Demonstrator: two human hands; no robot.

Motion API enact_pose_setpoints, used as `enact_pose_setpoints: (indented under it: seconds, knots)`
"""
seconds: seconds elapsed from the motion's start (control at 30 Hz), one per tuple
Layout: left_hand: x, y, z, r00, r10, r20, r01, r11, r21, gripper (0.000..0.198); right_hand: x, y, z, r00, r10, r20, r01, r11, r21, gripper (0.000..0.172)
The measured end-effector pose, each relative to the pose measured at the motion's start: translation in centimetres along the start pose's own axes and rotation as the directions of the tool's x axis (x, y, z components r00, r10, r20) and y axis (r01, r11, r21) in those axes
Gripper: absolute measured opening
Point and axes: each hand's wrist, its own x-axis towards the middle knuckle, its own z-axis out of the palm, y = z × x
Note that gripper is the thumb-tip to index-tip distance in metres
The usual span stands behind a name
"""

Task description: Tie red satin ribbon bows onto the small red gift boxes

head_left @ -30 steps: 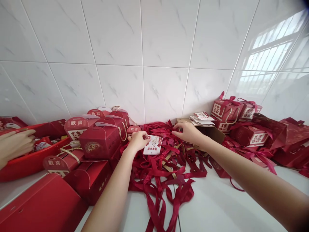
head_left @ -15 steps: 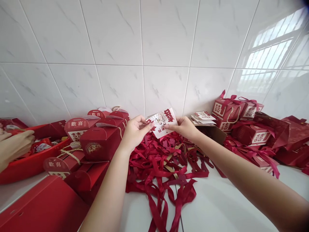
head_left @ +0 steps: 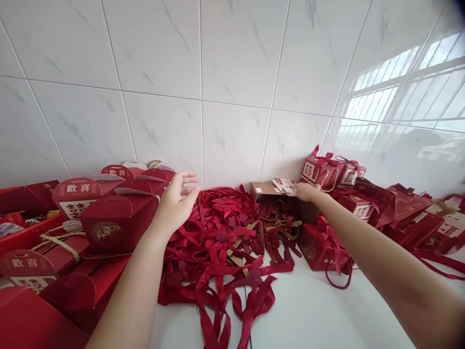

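Observation:
My left hand [head_left: 180,196] hangs open with its fingers apart, between the red gift boxes and a heap of dark red ribbons [head_left: 218,218]. It holds nothing. Over to the right, my right hand [head_left: 307,192] is closed at the edge of white cards with red print [head_left: 284,186]. Those cards lie on top of a brown cardboard box [head_left: 262,190] set on its side near the wall. My right fingertips are partly hidden, pinching at least one card. Ribbons and gold strips [head_left: 288,225] spill from the cardboard box's open side.
Red gift boxes with rope handles [head_left: 116,215] are stacked on the left, beside a red tray of packets [head_left: 27,237]. Ribbon-tied boxes [head_left: 319,169] and red bags [head_left: 410,208] line the right. A white tiled wall [head_left: 236,145] rises behind.
My hands have come apart. The right one moved from the middle to the cards on the cardboard box; the left let go of the card and opened. The view swung right; another person's hand left it.

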Motion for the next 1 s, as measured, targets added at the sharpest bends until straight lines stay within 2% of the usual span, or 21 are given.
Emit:
enact_pose_setpoints:
  seconds: [0.07,0.17,0.27,0.33,0.37,0.4,0.43,0.47,0.53,0.67,0.73,0.8,0.87,0.93,1.0]
  knots:
    - [0.0,0.0,0.0,1.0,0.003,0.002,-0.003,1.0,0.031,0.037,-0.1,0.4,0.6,0.999,-0.009,0.045,0.009,1.0,-0.012,0.045]
    - [0.0,0.0,-0.2,1.0,0.022,-0.002,-0.022,0.999,0.049,0.036,-0.8,0.2,0.1,1.0,0.004,-0.008,-0.004,1.0,-0.019,0.053]
    - [0.1,-0.2,-0.1,0.999,0.028,0.026,-0.03,0.995,0.095,0.03,-2.7,-1.1,-1.2,0.979,0.031,-0.2,-0.023,0.999,0.04,0.059]
    - [0.0,-0.8,0.5,0.99,0.0,0.142,-0.028,0.98,0.196,0.027,-4.8,-2.5,-1.7,0.923,0.033,-0.384,0.036,0.984,0.173,0.056]
    - [-0.1,-1.3,1.0,0.973,-0.028,0.231,-0.034,0.965,0.259,0.026,-6.1,-3.3,-1.6,0.903,0.024,-0.428,0.098,0.961,0.26,0.054]
    - [-0.2,-1.9,1.7,0.943,-0.063,0.328,-0.047,0.947,0.317,0.025,-7.4,-4.2,-1.3,0.909,-0.007,-0.416,0.166,0.923,0.347,0.05]
    - [-0.5,-2.6,2.4,0.901,-0.103,0.422,-0.066,0.928,0.368,0.023,-8.8,-5.1,-0.7,0.94,-0.077,-0.333,0.226,0.871,0.436,0.046]
    - [-0.8,-3.4,3.3,0.857,-0.139,0.495,-0.082,0.914,0.398,0.02,-10.1,-6.0,0.2,0.967,-0.172,-0.189,0.248,0.811,0.531,0.041]
    - [-1.5,-4.8,5.0,0.778,-0.206,0.594,-0.106,0.888,0.447,0.017,-12.5,-7.7,2.5,0.961,-0.272,-0.049,0.248,0.774,0.583,0.03]
    - [-2.9,-6.8,7.5,0.638,-0.347,0.688,-0.162,0.812,0.561,0.02,-15.2,-9.9,7.2,0.946,-0.322,0.039,0.227,0.742,0.631,0.039]
    - [-3.3,-7.4,7.9,0.592,-0.4,0.7,-0.173,0.785,0.595,0.023,-15.5,-10.2,8.5,0.944,-0.327,0.047,0.219,0.725,0.653,0.025]
    - [-3.2,-7.7,8.0,0.576,-0.428,0.697,-0.167,0.772,0.613,0.028,-15.2,-10.0,8.8,0.948,-0.314,0.047,0.202,0.711,0.674,0.013]
    - [-2.9,-7.9,7.6,0.581,-0.431,0.69,-0.151,0.777,0.612,0.029,-14.6,-9.5,8.5,0.96,-0.277,0.038,0.173,0.697,0.696,0.01]
    - [-2.4,-8.0,7.0,0.607,-0.408,0.682,-0.131,0.795,0.592,0.026,-13.9,-8.9,7.7,0.977,-0.213,0.021,0.133,0.681,0.72,0.012]
    - [-1.8,-7.7,6.1,0.655,-0.369,0.659,-0.105,0.82,0.563,0.021,-13.2,-8.4,6.8,0.99,-0.143,0.006,0.09,0.658,0.748,0.017]
